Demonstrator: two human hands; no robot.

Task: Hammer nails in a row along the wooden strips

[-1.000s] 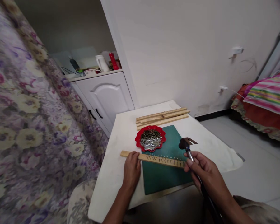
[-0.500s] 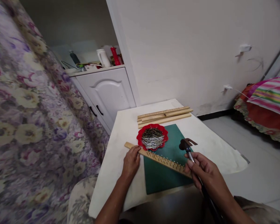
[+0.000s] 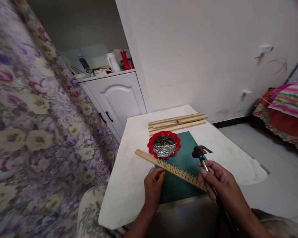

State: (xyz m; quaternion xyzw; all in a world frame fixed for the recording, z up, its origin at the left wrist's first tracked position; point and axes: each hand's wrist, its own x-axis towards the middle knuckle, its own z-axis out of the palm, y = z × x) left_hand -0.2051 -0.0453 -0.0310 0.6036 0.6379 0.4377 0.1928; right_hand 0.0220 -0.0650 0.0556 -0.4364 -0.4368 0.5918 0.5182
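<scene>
- Two bare hands are at the white table (image 3: 125, 188)
- Right hand (image 3: 220, 183): fingers wrapped around the hammer (image 3: 197, 152), gripping it near the head, which is raised above the table
- Left hand (image 3: 154, 185): fingers curled in and held close together by the near edge of the wood strip (image 3: 174, 170); whether they pinch or touch it, I cannot tell
- That strip: slantwise across the green mat (image 3: 175, 192), its left end reaching past the mat, its right end by the fingers of the right hand; rows of nails (image 3: 186, 176) stick up from it
- Red bowl (image 3: 150, 144): filled with loose nails (image 3: 164, 145), just beyond the strip, at the mat's far left corner
- Other wood strips (image 3: 176, 123): lying together at the back of the table, behind the bowl
</scene>
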